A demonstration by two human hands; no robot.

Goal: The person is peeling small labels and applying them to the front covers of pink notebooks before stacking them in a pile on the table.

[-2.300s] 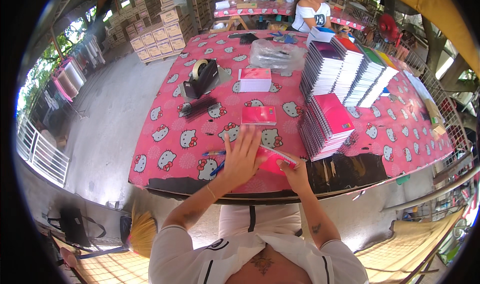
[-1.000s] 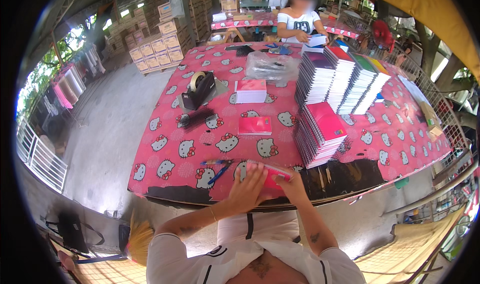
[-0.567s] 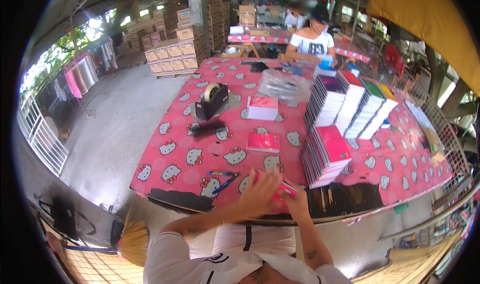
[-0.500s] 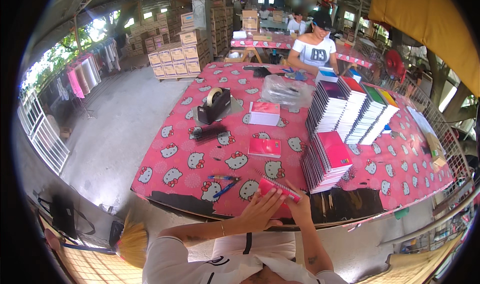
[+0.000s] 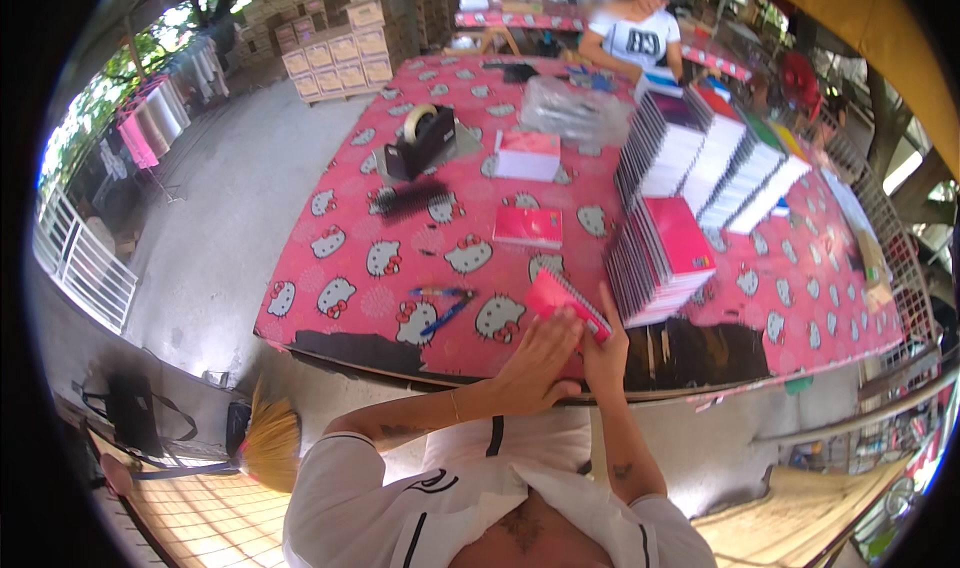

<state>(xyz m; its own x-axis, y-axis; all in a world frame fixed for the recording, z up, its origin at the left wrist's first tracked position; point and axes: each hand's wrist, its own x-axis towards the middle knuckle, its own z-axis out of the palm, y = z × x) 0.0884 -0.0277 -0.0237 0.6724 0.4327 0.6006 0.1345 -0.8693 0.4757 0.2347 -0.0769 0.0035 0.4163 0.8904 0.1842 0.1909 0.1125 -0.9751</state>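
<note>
At the near edge of the table a small pink spiral notebook (image 5: 553, 290) lies tilted, its wire binding on the right side. My left hand (image 5: 543, 353) rests across its cover with fingers stretched out. Along the bound edge, my right hand (image 5: 605, 356) grips the notebook, its index finger pointing up beside the wire; its other fingers are partly hidden. Just right of my hands stands a stack of pink spiral notebooks (image 5: 665, 258). To the left lie blue-handled pliers (image 5: 447, 313). Beyond the held notebook is a pink-covered pad without visible coil (image 5: 528, 227).
A black tape dispenser (image 5: 425, 143), loose black binding coils (image 5: 412, 199), a pink-topped block of pads (image 5: 528, 155) and clear plastic bags (image 5: 575, 110) lie farther back. Tall notebook stacks (image 5: 665, 146) stand at right. A co-worker (image 5: 640, 33) is across the table.
The view has tipped downward, so the table sits higher in the picture. The notebook has turned slightly between my hands, and my left hand has shifted toward its bound edge.
</note>
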